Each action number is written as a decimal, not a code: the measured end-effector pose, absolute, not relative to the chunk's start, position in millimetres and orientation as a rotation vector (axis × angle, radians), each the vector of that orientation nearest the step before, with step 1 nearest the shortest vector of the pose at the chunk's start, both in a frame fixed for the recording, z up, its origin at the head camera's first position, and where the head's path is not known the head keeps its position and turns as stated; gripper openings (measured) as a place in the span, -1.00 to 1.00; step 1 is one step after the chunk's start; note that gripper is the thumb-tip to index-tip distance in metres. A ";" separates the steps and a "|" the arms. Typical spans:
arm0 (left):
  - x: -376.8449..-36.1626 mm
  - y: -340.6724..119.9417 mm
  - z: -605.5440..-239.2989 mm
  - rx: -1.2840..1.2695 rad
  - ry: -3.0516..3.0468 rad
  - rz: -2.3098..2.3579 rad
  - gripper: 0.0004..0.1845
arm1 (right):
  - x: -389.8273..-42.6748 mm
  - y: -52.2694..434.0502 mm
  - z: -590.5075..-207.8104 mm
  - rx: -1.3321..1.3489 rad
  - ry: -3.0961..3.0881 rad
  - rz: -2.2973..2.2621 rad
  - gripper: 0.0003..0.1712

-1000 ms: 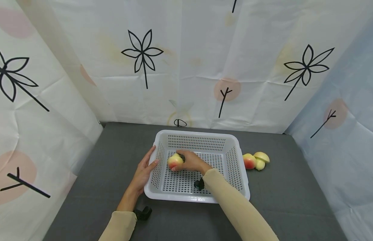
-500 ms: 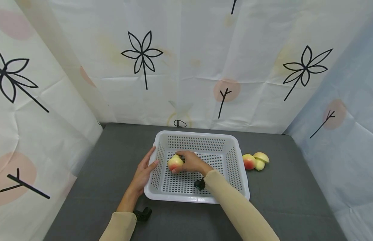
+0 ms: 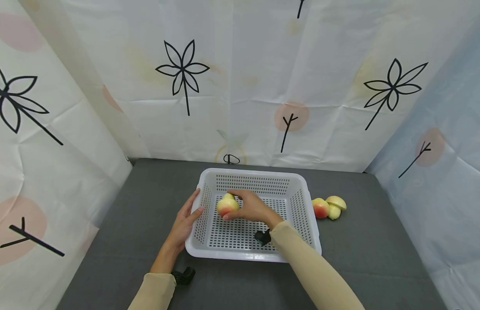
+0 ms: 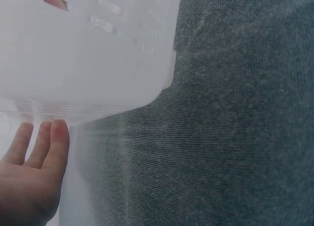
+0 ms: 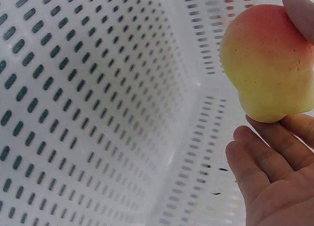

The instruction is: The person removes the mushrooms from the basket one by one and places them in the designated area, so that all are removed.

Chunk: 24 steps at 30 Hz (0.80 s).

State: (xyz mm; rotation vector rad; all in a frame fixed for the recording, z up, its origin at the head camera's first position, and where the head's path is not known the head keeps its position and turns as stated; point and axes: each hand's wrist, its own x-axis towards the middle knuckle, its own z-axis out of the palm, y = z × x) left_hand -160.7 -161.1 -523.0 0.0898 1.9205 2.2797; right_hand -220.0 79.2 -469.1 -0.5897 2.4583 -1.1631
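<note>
A white perforated basket [image 3: 301,217] sits on the grey table. My right hand [image 3: 249,206] reaches into the basket and grips a yellow and red peach piece [image 3: 226,205] near its left wall; the right wrist view shows the peach piece [image 5: 267,64] held between thumb and fingers [image 5: 267,150] above the basket floor [image 5: 73,108]. My left hand [image 3: 185,219] rests flat with straight fingers against the basket's left outer wall. In the left wrist view, my fingers [image 4: 46,142] touch the basket wall [image 4: 83,59].
Two more peach pieces [image 3: 328,207] lie on the table just right of the basket. A small black object [image 3: 184,274] lies near my left sleeve. Patterned curtains close off the back and both sides of the grey table [image 3: 379,258].
My right hand has lifted slightly and moved toward the basket's back with the peach piece. The left hand and basket have not moved.
</note>
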 end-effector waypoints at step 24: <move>-160.2 -160.9 -523.8 0.108 1.902 2.298 -0.30 | -192.5 116.0 -429.1 -0.721 2.491 -1.388 0.01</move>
